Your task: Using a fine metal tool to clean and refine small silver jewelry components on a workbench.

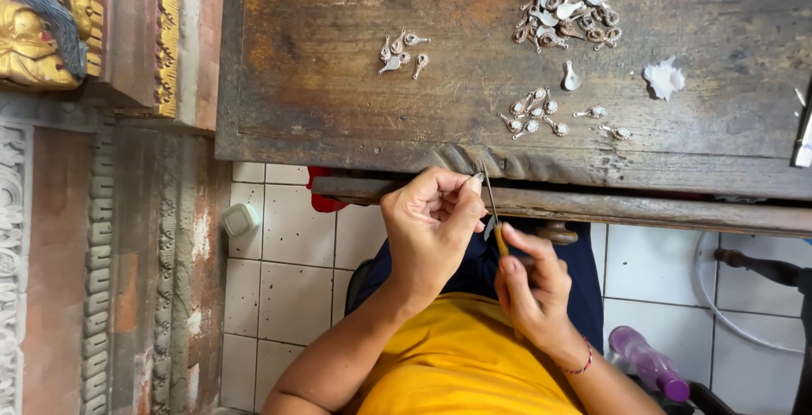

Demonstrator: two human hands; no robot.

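Below the worktop (pixel 338 110) edge, the left hand (pixel 427 229) pinches a tiny piece at its fingertips. The right hand (pixel 533 292) grips a thin orange-handled tool (pixel 495 216) touching that piece; small silver charms (pixel 565 5) lie piled above.

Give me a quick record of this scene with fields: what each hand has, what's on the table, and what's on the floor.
left hand: pinches a tiny piece at the fingertips, too small to identify
right hand: grips a thin tool with an orange handle, tip at the left fingertips
table: dark worn wood, with several clusters of small metal pieces and a white scrap
floor: white tiles, purple bottle
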